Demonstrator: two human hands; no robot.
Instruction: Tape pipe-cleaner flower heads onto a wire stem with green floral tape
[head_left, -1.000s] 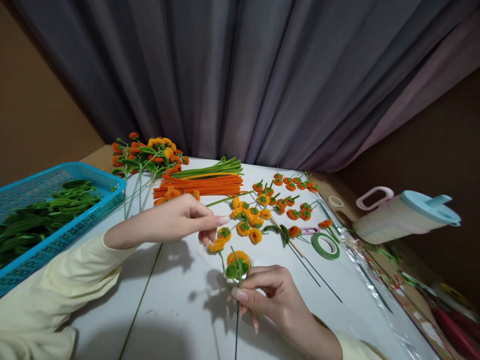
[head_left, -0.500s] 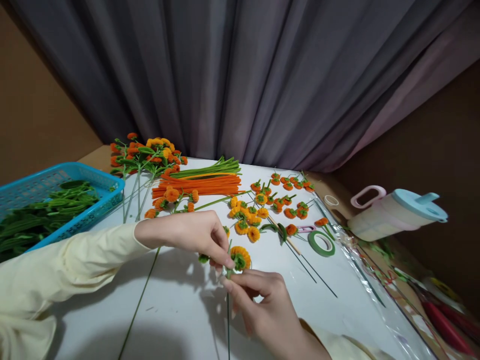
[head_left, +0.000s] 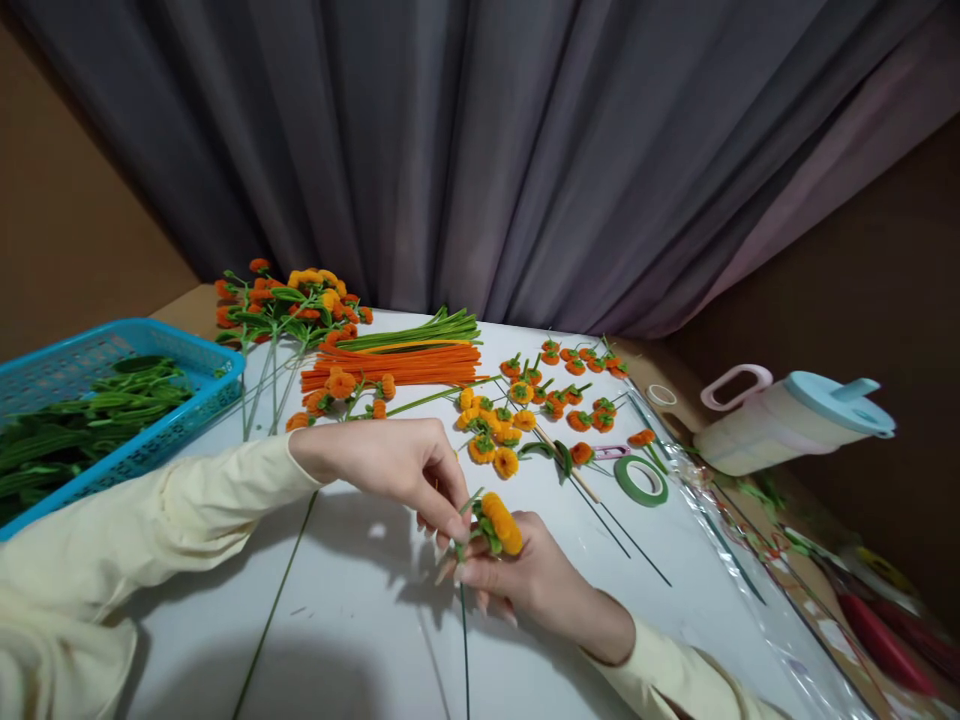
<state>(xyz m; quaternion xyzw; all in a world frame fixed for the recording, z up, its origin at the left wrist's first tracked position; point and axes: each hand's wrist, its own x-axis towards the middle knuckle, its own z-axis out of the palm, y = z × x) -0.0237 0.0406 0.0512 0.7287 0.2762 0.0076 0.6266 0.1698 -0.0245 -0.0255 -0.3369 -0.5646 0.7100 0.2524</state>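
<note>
A yellow-orange chenille flower (head_left: pixel 504 523) with green sepals hangs between my hands, its face tilted to the right. Below it a thin dark green wire stem (head_left: pixel 466 660) runs down toward the front edge. My left hand (head_left: pixel 405 462) pinches the top of the stem beside the flower, thumb against fingers. Just under that, the thumb and fingers of my right hand (head_left: pixel 529 570) are closed on the same stem, with the bloom lying close to the knuckles. The exact contact between the fingertips is partly hidden.
Orange and yellow flower heads (head_left: pixel 487 425) lie beyond my hands. Orange pipe cleaners (head_left: pixel 394 365) are stacked behind, near finished flower stems (head_left: pixel 300 300). A blue basket (head_left: pixel 217 385) of green leaves stands left. Green tape (head_left: pixel 642 481) and a tumbler (head_left: pixel 795 420) sit right.
The flower has turned from facing toward the right front to a side-on view, tilted right. My right hand has rotated and risen a little, showing more of its wrist and sleeve.
</note>
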